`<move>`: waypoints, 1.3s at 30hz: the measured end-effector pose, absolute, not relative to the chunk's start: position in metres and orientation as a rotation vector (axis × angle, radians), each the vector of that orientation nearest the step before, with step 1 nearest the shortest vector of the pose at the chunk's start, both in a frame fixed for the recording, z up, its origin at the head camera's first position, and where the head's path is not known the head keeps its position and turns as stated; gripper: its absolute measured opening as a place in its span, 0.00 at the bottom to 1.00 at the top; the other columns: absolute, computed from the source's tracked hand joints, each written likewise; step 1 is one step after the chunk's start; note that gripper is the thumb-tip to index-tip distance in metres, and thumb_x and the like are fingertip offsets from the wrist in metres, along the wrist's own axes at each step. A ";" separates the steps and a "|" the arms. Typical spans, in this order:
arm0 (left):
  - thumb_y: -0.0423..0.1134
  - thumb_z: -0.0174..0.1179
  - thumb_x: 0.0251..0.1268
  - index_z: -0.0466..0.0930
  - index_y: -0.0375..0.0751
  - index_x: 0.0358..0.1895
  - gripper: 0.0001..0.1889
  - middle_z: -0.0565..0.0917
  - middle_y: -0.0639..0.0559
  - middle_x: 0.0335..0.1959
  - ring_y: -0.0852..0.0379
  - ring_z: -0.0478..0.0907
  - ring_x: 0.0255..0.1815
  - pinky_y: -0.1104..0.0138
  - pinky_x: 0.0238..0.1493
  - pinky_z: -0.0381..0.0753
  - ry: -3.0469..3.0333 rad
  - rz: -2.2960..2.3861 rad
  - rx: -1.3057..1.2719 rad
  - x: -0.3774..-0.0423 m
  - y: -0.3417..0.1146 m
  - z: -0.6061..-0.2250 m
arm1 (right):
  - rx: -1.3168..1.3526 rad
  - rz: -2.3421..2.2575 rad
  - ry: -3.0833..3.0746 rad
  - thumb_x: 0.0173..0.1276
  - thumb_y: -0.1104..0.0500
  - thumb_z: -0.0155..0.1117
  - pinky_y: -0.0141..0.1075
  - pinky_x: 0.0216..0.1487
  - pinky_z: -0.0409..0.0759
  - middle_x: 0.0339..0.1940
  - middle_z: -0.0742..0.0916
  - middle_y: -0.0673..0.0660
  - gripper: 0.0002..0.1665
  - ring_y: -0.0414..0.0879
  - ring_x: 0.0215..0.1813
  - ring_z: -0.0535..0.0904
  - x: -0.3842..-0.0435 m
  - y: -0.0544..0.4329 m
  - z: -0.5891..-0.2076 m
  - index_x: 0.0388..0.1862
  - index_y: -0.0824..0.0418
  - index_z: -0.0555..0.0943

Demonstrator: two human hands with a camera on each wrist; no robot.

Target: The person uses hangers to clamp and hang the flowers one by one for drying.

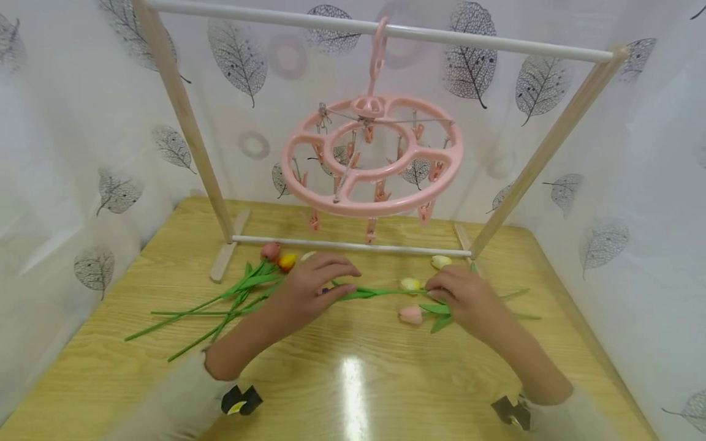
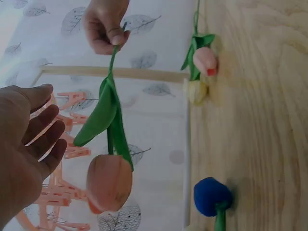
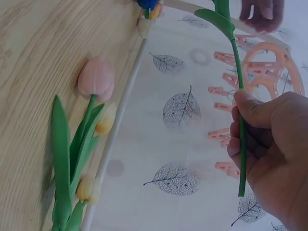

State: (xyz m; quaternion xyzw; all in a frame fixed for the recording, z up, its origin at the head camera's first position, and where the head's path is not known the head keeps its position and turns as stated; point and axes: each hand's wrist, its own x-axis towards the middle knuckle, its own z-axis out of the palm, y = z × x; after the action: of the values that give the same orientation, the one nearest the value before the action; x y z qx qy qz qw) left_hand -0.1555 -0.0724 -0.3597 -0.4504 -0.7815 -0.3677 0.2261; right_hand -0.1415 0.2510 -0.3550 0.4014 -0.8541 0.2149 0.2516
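My right hand [image 1: 466, 300] pinches the green stem [image 3: 241, 166] of an artificial tulip between thumb and fingers. The tulip's peach-pink bloom [image 2: 109, 184] and broad leaves [image 2: 108, 113] show in the left wrist view. Beside this bloom and leaves is my left hand [image 2: 29, 139], its fingers loosely bent and apart from the flower. From the head view, the left hand [image 1: 311, 285] hides the bloom. A blue tulip [image 2: 211, 196] lies on the table near the left hand. Close to the right hand lie a pink tulip [image 3: 96, 77] and pale yellow ones [image 3: 105, 119].
A round pink clip hanger [image 1: 372, 205] with several dangling clips hangs from the white top bar [image 1: 469, 40] of a wooden stand [image 1: 190, 122]. More tulips [image 1: 270, 251] with crossed stems lie on the table [image 1: 298, 380] at left. Leaf-patterned sheeting [image 1: 237, 58] surrounds the table.
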 end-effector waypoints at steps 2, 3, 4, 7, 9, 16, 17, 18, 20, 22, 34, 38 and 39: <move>0.40 0.66 0.68 0.84 0.44 0.55 0.14 0.83 0.53 0.54 0.55 0.77 0.58 0.66 0.50 0.82 -2.287 -1.088 -1.227 -0.156 -0.068 -0.366 | 1.101 0.570 -2.323 0.78 0.43 0.47 0.25 0.42 0.75 0.32 0.83 0.46 0.26 0.41 0.38 0.78 -0.142 0.247 -0.354 0.35 0.59 0.85; 0.41 0.65 0.70 0.83 0.46 0.56 0.15 0.83 0.54 0.54 0.56 0.77 0.58 0.66 0.51 0.82 -2.351 -1.134 -1.214 -0.156 -0.066 -0.368 | 1.109 0.569 -2.321 0.77 0.46 0.51 0.24 0.42 0.75 0.32 0.83 0.47 0.23 0.41 0.37 0.77 -0.142 0.245 -0.354 0.34 0.60 0.85; 0.43 0.64 0.71 0.83 0.48 0.58 0.15 0.83 0.56 0.55 0.57 0.77 0.58 0.65 0.52 0.81 -2.418 -1.184 -1.190 -0.157 -0.064 -0.370 | 1.117 0.568 -2.321 0.76 0.49 0.57 0.24 0.42 0.75 0.32 0.83 0.47 0.18 0.41 0.37 0.77 -0.142 0.243 -0.354 0.35 0.61 0.85; 0.46 0.62 0.73 0.82 0.51 0.60 0.16 0.83 0.58 0.55 0.57 0.79 0.54 0.62 0.53 0.82 -2.558 -1.339 -1.122 -0.161 -0.062 -0.371 | 1.140 0.575 -2.322 0.65 0.64 0.71 0.25 0.43 0.76 0.33 0.84 0.49 0.02 0.42 0.38 0.78 -0.142 0.238 -0.353 0.34 0.62 0.85; 0.46 0.62 0.73 0.82 0.51 0.60 0.16 0.83 0.57 0.54 0.57 0.80 0.52 0.61 0.53 0.82 -2.616 -1.423 -1.101 -0.164 -0.061 -0.371 | 1.148 0.573 -2.324 0.55 0.72 0.75 0.26 0.42 0.78 0.34 0.84 0.50 0.11 0.42 0.38 0.79 -0.143 0.235 -0.352 0.34 0.62 0.84; 0.46 0.60 0.74 0.83 0.51 0.59 0.15 0.84 0.59 0.51 0.64 0.80 0.47 0.67 0.48 0.82 -2.781 -1.511 -1.111 -0.171 -0.059 -0.374 | 1.155 0.534 -2.308 0.53 0.74 0.76 0.30 0.37 0.80 0.33 0.84 0.50 0.12 0.41 0.35 0.77 -0.144 0.228 -0.350 0.33 0.62 0.84; 0.46 0.60 0.74 0.83 0.50 0.58 0.14 0.85 0.58 0.50 0.64 0.80 0.47 0.66 0.48 0.82 -2.784 -1.517 -1.120 -0.172 -0.058 -0.375 | 1.156 0.526 -2.307 0.53 0.73 0.76 0.30 0.37 0.80 0.33 0.84 0.50 0.12 0.41 0.35 0.77 -0.144 0.228 -0.349 0.33 0.62 0.84; 0.45 0.61 0.74 0.83 0.50 0.58 0.14 0.85 0.58 0.50 0.63 0.80 0.46 0.67 0.47 0.82 -2.789 -1.526 -1.123 -0.173 -0.058 -0.376 | 1.155 0.520 -2.307 0.53 0.73 0.76 0.29 0.37 0.79 0.33 0.84 0.50 0.12 0.41 0.35 0.77 -0.144 0.227 -0.349 0.33 0.62 0.84; 0.45 0.61 0.74 0.84 0.49 0.57 0.13 0.85 0.57 0.49 0.61 0.80 0.46 0.67 0.47 0.82 -2.802 -1.545 -1.125 -0.173 -0.057 -0.377 | 1.156 0.510 -2.304 0.53 0.73 0.77 0.30 0.37 0.79 0.33 0.84 0.50 0.12 0.41 0.35 0.77 -0.145 0.226 -0.348 0.32 0.62 0.84; 0.44 0.61 0.74 0.84 0.48 0.56 0.13 0.85 0.57 0.48 0.59 0.80 0.47 0.67 0.47 0.82 -2.808 -1.571 -1.136 -0.173 -0.056 -0.378 | 1.155 0.495 -2.301 0.53 0.73 0.77 0.30 0.36 0.79 0.33 0.84 0.50 0.13 0.42 0.35 0.76 -0.145 0.226 -0.347 0.32 0.62 0.84; 0.41 0.61 0.74 0.84 0.48 0.54 0.10 0.84 0.56 0.46 0.60 0.79 0.45 0.64 0.48 0.82 -2.807 -1.690 -1.102 -0.171 -0.054 -0.385 | 1.161 0.485 -2.147 0.72 0.60 0.66 0.39 0.47 0.79 0.39 0.85 0.57 0.09 0.51 0.43 0.80 -0.142 0.223 -0.331 0.37 0.66 0.85; 0.41 0.62 0.73 0.84 0.49 0.53 0.10 0.84 0.57 0.45 0.59 0.79 0.45 0.60 0.53 0.82 -2.774 -1.709 -1.088 -0.169 -0.054 -0.384 | 1.137 0.660 -1.887 0.77 0.56 0.59 0.35 0.54 0.75 0.38 0.86 0.63 0.18 0.56 0.43 0.80 -0.135 0.221 -0.320 0.38 0.71 0.85; 0.41 0.62 0.73 0.84 0.49 0.53 0.10 0.84 0.57 0.45 0.59 0.80 0.45 0.59 0.53 0.81 -2.765 -1.714 -1.083 -0.168 -0.054 -0.384 | 1.121 0.686 -1.824 0.77 0.57 0.60 0.33 0.54 0.75 0.36 0.85 0.64 0.18 0.57 0.42 0.79 -0.133 0.220 -0.319 0.36 0.72 0.85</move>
State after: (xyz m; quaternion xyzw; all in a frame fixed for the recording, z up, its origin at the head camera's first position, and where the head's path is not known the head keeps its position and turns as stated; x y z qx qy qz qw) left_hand -0.1676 -0.0538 -0.3837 -0.3126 -0.7981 -0.4948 -0.1433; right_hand -0.1334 0.2198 -0.3192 0.4496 -0.7317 0.2752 0.4322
